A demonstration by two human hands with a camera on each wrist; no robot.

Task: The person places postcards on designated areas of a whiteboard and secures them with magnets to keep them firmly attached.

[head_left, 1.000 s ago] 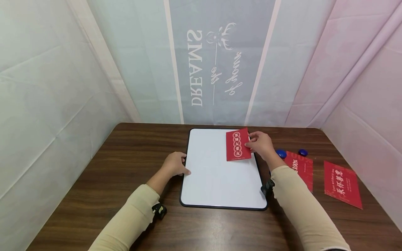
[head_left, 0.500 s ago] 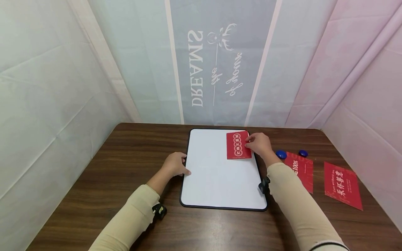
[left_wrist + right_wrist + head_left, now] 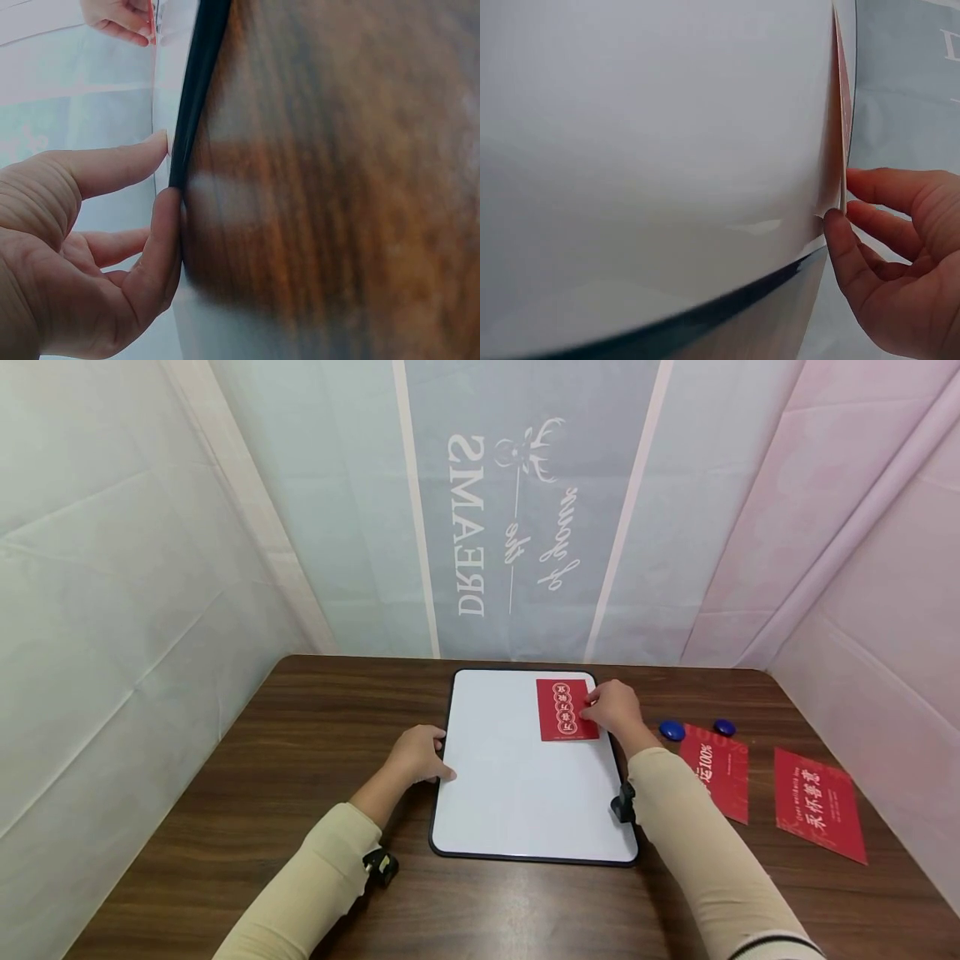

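A whiteboard (image 3: 517, 802) with a thin black frame lies on the wooden table. At its left edge my left hand (image 3: 415, 753) grips the frame, thumb on the white face and fingers at the outer side, as the left wrist view shows. Over the board's far right corner, my right hand (image 3: 617, 706) pinches a red card (image 3: 558, 710) with light printed characters by its right edge. In the right wrist view the card (image 3: 844, 112) appears edge-on between thumb and fingers, standing slightly off the white surface.
To the right of the board lie two more red cards, one (image 3: 726, 777) partly behind the right forearm and another (image 3: 821, 806) near the table's right side. Two round blue discs, one larger (image 3: 672, 730) and one smaller (image 3: 724, 727), sit by the nearer card. Printed cloth hangs behind.
The card has gone from tilted to straighter and lower over the board, shifting slightly left. My right hand has moved a little left with it; my left hand stays in place.
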